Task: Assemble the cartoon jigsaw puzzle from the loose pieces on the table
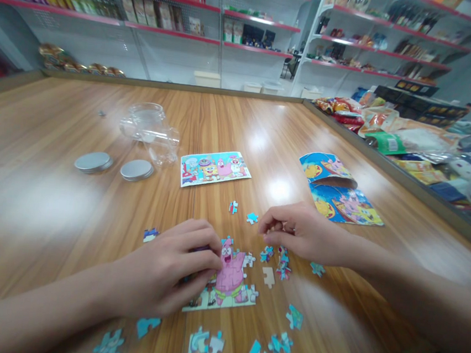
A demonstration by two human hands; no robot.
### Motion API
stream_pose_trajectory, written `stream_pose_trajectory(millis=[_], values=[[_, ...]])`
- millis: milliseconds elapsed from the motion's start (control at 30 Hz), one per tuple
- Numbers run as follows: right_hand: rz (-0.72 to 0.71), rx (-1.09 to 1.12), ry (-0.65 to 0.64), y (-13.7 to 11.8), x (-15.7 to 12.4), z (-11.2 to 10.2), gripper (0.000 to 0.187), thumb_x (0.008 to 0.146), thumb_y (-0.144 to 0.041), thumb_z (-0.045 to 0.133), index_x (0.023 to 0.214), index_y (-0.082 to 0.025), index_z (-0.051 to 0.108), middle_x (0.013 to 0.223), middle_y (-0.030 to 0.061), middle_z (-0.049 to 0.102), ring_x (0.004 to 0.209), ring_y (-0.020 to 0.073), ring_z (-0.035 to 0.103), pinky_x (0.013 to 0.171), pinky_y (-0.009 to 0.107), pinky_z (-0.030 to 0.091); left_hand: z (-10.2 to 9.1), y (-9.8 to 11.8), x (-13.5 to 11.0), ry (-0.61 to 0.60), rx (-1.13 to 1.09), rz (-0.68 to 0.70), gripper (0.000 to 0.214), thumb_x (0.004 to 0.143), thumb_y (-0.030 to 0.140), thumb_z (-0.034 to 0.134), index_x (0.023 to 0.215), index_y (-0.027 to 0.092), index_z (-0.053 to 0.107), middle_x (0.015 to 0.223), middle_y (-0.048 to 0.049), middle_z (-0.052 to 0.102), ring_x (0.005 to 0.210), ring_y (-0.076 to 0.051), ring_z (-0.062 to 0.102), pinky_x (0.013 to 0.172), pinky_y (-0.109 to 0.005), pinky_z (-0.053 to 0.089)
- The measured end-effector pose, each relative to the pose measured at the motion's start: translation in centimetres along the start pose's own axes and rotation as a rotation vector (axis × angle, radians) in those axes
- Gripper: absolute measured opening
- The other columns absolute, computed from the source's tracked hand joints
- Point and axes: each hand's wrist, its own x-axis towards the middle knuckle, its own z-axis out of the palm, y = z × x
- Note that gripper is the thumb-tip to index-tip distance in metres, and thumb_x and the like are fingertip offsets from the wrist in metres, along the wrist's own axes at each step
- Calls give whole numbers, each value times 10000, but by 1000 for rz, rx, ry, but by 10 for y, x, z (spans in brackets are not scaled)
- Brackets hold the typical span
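SpongeBob jigsaw puzzle (230, 279), partly joined, lay flat on the wooden table (46, 236), its left side under the left hand (179, 260), fingers curled; I could not tell whether they gripped a piece. The right hand (303, 233) was half curled beside loose jigsaw pieces (283, 269), its grasp likewise unclear. Beyond the puzzle lay a cartoon picture card (215, 170).

Tabletop (232, 126): wood-grain, smooth, glossy, throwing pale glare. Assembled puzzle section (231, 273): printed card, smooth, low sheen. Face-down puzzle piece (268, 277): bare card, matt. Picture card (215, 170): printed paper stock, faintly glossy. Curled sheet (347, 205): thin printed paper, slight sheen. Jars (162, 137): clear plastic, shiny. Discs (136, 169): smooth, satin grey, probably metal, though soft focus leaves doubt. Packets (385, 142): crinkled glossy film.
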Motion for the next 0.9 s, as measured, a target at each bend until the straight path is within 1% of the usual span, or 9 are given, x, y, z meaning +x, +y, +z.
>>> stream_pose_trajectory(millis=[67, 100, 233, 467, 600, 700, 767, 900], values=[[-2, 107, -13, -2, 0, 3, 198, 919, -202, 624, 1090, -146, 708, 874, 27, 744, 753, 125, 663, 697, 240, 490, 0, 0, 0, 1, 2, 1, 186, 901, 53, 537, 984, 167, 659, 993, -94, 622, 896, -199, 564, 791, -340, 471], [-5, 121, -21, -2, 0, 4, 214, 927, -209, 620, 1108, -146, 714, 894, 32, 752, 772, 129, 670, 711, 245, 496, 0, 0, 1, 2, 4, 2, 184, 903, 55, 535, 979, 168, 658, 989, -93, 623, 893, -198, 566, 789, -338, 472], [-2, 97, -52, -4, 0, 6, 205, 935, -212, 611, 1082, -153, 742, 898, 36, 763, 760, 135, 669, 697, 253, 495, -1, 1, 2, -1, 11, 2, 177, 916, 68, 520, 969, 168, 655, 978, -93, 625, 881, -192, 570, 787, -328, 481], [-34, 79, -25, -4, 1, 7, 189, 927, -202, 612, 1055, -158, 743, 897, 40, 763, 772, 138, 677, 716, 257, 507, 1, -2, -3, -11, -2, -14, 176, 905, 68, 543, 989, 174, 656, 1003, -90, 615, 905, -200, 564, 802, -340, 468], [-31, 113, 36, -2, 1, 11, 164, 903, -193, 634, 1023, -145, 735, 804, 23, 740, 694, 120, 659, 660, 238, 502, 1, -2, -2, -22, -8, -17, 189, 906, 55, 535, 999, 169, 654, 1016, -90, 608, 915, -199, 550, 810, -346, 455], [-1, 205, 86, 0, 1, 13, 208, 906, -229, 639, 1079, -138, 708, 734, 4, 701, 629, 116, 646, 602, 232, 503, 1, -2, -1, -23, -13, -16, 189, 905, 48, 533, 997, 163, 652, 1013, -91, 601, 915, -199, 542, 808, -346, 450], [-5, 219, 114, -1, 0, 13, 220, 921, -238, 619, 1100, -140, 703, 740, 7, 696, 630, 117, 646, 589, 233, 499, 1, -2, -1, -20, -16, -13, 187, 905, 49, 533, 998, 163, 650, 1012, -91, 599, 912, -200, 540, 806, -345, 448], [-69, 108, 147, -5, 0, 8, 153, 918, -160, 594, 974, -151, 736, 830, 34, 730, 728, 124, 662, 642, 235, 491, 1, -1, 0, -21, -15, -15, 183, 910, 54, 535, 996, 166, 650, 1011, -90, 604, 915, -200, 548, 802, -343, 448]])
